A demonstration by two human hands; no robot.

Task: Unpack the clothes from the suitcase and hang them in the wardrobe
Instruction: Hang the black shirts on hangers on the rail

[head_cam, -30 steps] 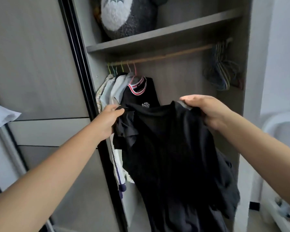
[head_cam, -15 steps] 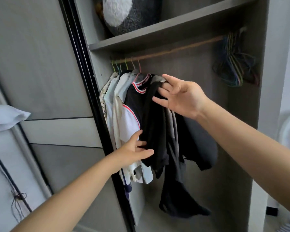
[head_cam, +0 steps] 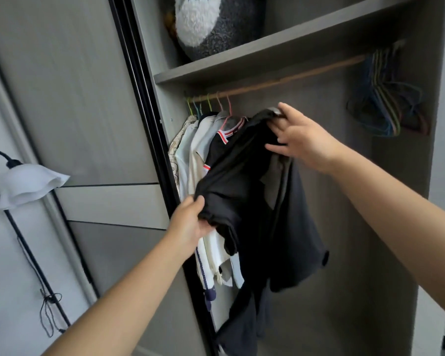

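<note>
A black garment hangs in front of the open wardrobe, below the wooden rail. My left hand grips a bunched fold of it at the lower left. My right hand is at its top near a grey collar edge, fingers spread against the cloth. Behind it on the rail's left end hang several light shirts and a black top with a red-and-white collar, on coloured hangers. The suitcase is out of view.
A bunch of empty coloured wire hangers hangs at the rail's right end. A plush toy sits on the shelf above. The sliding door is on the left, with a white lamp beside it.
The left hand went from open beside the clothes to gripping a fold of the black garment. The right hand slid right along the top of the garment. The camera moved closer.
</note>
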